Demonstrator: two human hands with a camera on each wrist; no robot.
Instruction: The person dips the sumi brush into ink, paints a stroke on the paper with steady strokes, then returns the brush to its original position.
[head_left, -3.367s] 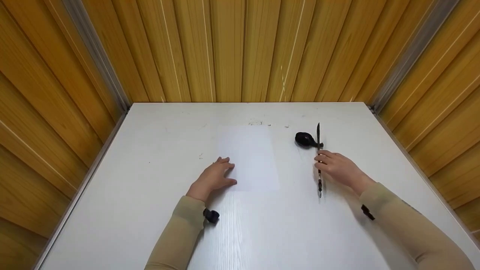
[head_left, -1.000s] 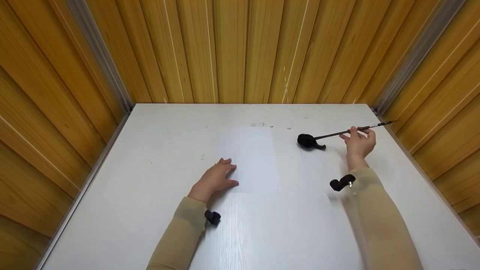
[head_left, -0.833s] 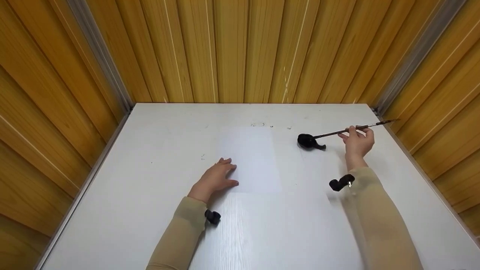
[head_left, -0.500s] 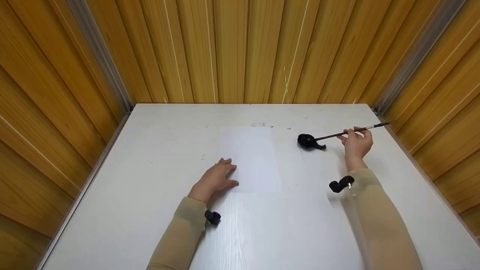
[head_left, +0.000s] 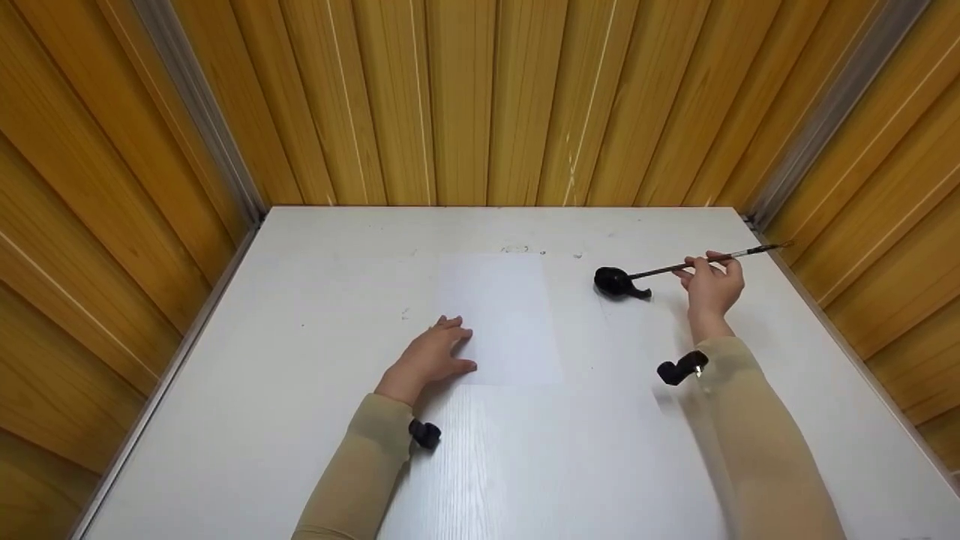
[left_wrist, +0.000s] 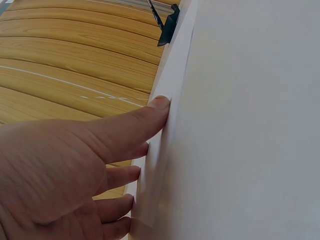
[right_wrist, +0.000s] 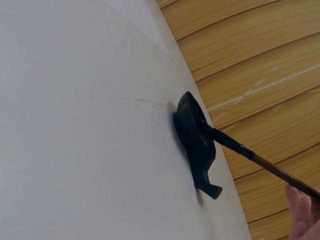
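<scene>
brush (head_left: 697,262), thin dark handle (tip in black dish (head_left: 615,281))

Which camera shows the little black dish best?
The right wrist view: the black dish fills the frame with the brush tip in it. The head view shows it small; the left wrist view, a far sliver.

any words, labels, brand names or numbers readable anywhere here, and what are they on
None: no readable text shows in any view.
The sheet of paper under the left hand is blank.
The brush held by the right hand and the black ink dish bear no legible marking.
The faint specks on the white table near its far edge are smudges, not letters.
</scene>
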